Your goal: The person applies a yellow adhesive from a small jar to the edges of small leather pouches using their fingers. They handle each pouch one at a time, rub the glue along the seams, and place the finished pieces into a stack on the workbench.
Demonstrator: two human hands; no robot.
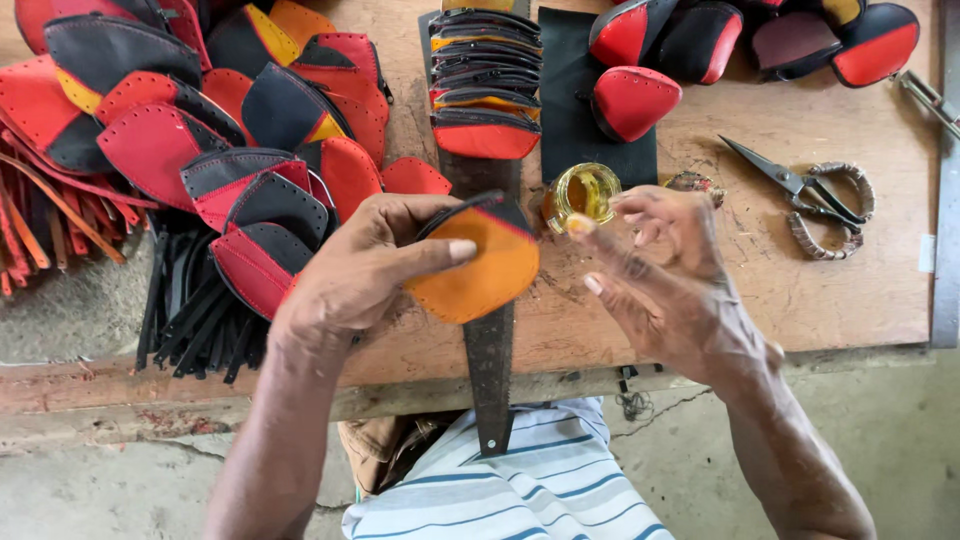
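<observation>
My left hand (pixel 365 265) grips a rounded leather piece (pixel 480 265) with its orange underside up and a black edge at the top. It is held over a dark metal strip (pixel 490 360) that runs toward me off the workbench. My right hand (pixel 665 275) is beside it with fingers spread; the index fingertip carries a dab of yellow glue and hovers at the rim of a small glass jar of yellow glue (pixel 582 192). The right hand holds nothing.
A heap of red and black leather pieces (pixel 200 130) lies at the left, a neat stack (pixel 485 85) behind the jar, folded ones (pixel 700 40) at the back right. Scissors (pixel 800 190) lie at the right. Black straps (pixel 195 310) hang at the bench's front edge (pixel 150 385).
</observation>
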